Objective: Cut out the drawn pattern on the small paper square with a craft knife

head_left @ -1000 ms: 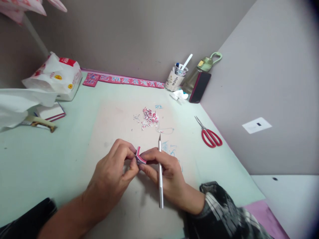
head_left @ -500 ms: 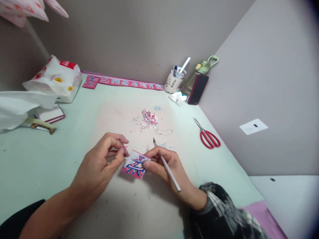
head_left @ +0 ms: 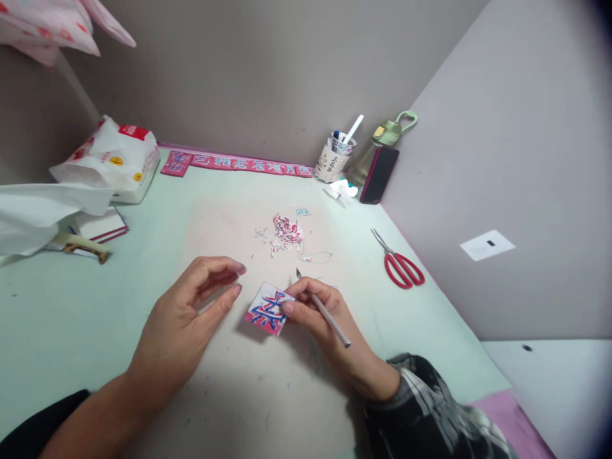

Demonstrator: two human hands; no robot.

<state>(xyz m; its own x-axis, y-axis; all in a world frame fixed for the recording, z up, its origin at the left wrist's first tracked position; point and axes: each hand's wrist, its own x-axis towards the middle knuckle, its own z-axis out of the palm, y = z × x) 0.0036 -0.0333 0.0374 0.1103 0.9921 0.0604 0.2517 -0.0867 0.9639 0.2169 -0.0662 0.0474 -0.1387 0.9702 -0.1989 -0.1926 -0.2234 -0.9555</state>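
My right hand [head_left: 329,319] pinches a small square carving tile [head_left: 268,309] between thumb and fingers. The tile's face is white and pink, with a character in blue and red strokes. The same hand also holds a slim silver craft knife [head_left: 329,319], its blade pointing up and away from me. To the left of the tile, my left hand [head_left: 191,312] is open, thumb and fingers apart, with nothing visible between them. Beyond both hands lies a small heap of red and white shavings [head_left: 287,228] on the work surface.
Several pink character tiles [head_left: 239,163] line the back edge. Red-handled scissors [head_left: 401,268] lie at right. A pen cup [head_left: 331,162], a green-lidded bottle [head_left: 388,132] and a phone [head_left: 380,175] stand at back right. At left are a tissue pack [head_left: 112,162] and a yellowish-handled tool [head_left: 79,245].
My left fingers have spread, and the red scrap at their tips is no longer seen there. The tile and knife in my right hand have shifted slightly right.
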